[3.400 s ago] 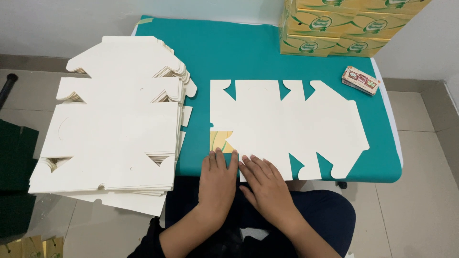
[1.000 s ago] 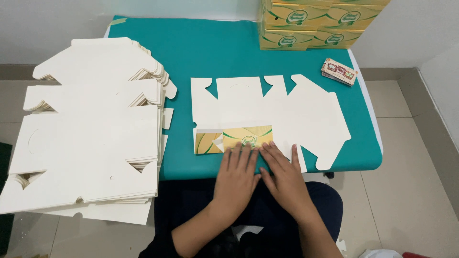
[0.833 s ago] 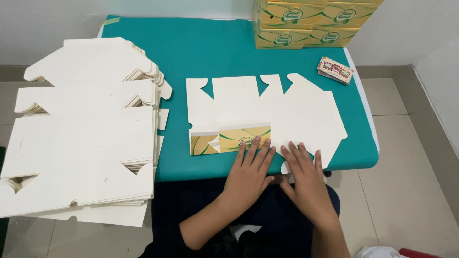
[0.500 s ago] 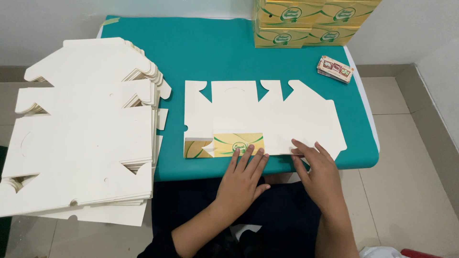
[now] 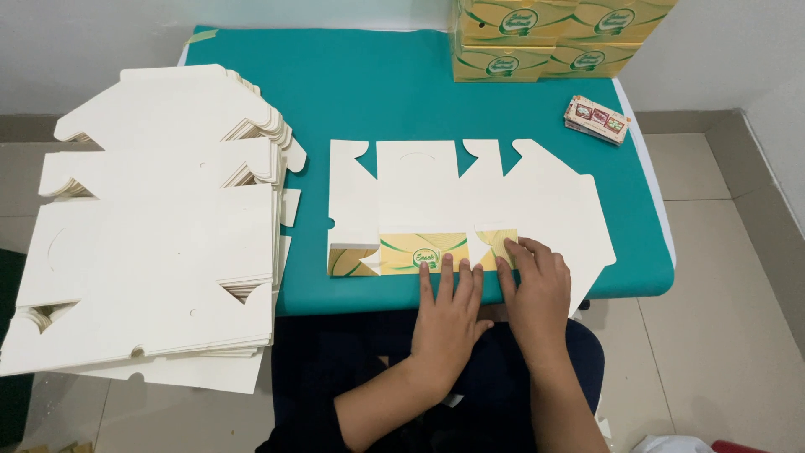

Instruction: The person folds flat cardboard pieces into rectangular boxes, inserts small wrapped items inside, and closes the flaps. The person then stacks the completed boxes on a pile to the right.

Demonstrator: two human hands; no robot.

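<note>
A flat white die-cut carton blank [image 5: 470,197] lies on the teal table [image 5: 377,92]. Its near flaps [image 5: 402,252] are folded up and over, showing their yellow-green printed side. My left hand [image 5: 449,315] lies flat at the table's front edge, its fingertips pressing the folded yellow strip. My right hand [image 5: 537,289] is flat beside it, pressing the right end of that fold. Neither hand grips anything.
A big stack of flat white blanks [image 5: 151,226] sits to the left, overhanging the table. Assembled yellow-green boxes [image 5: 537,38] stand at the far edge. A small pack of printed cards [image 5: 597,119] lies at the far right. Tiled floor surrounds the table.
The near flaps were folded over, baring their yellow print. Both hands slid along the crease; the right hand moved out to the right and then came back beside the left.
</note>
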